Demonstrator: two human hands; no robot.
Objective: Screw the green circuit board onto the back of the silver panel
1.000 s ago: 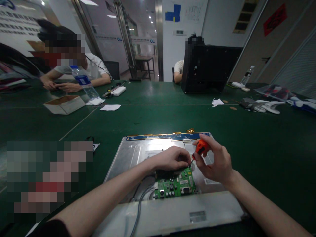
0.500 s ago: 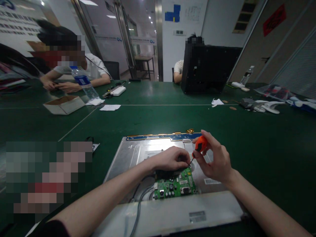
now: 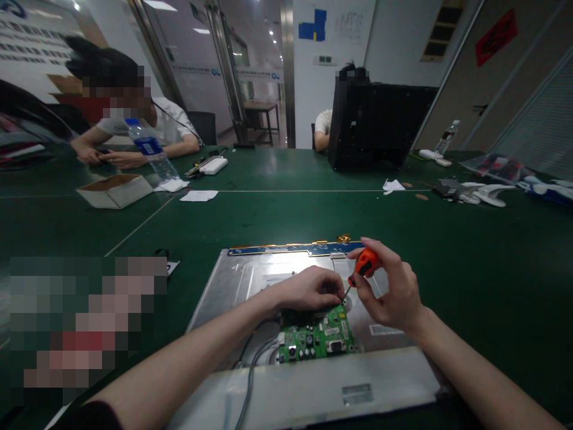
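Observation:
My right hand (image 3: 396, 292) grips the orange-and-black handle of a small screwdriver (image 3: 366, 263) between thumb and fingers. Its thin shaft slants down to the upper right corner of a green circuit board (image 3: 317, 334). Beside the tip, my left hand (image 3: 316, 288) is closed with thumb and fingertips together at the board's edge; what they pinch is too small or hidden to tell. Beneath both hands lies a silvery metal display panel (image 3: 237, 286), with a blue circuit strip (image 3: 277, 249) along its far edge. A grey cable (image 3: 249, 382) runs from the board's left side toward me.
On the green table (image 3: 277, 215) stand an open cardboard box (image 3: 114, 192) and a plastic bottle (image 3: 154, 149) at left. A black monitor (image 3: 380, 125) stands across, scraps and tools (image 3: 470, 191) at right. Two people sit opposite; one person's hands (image 3: 110, 158) rest on the table.
The screwdriver handle has turned and tilted slightly to the right, with my right fingers shifting around it. The tip stays at the board's corner and my left hand keeps its place.

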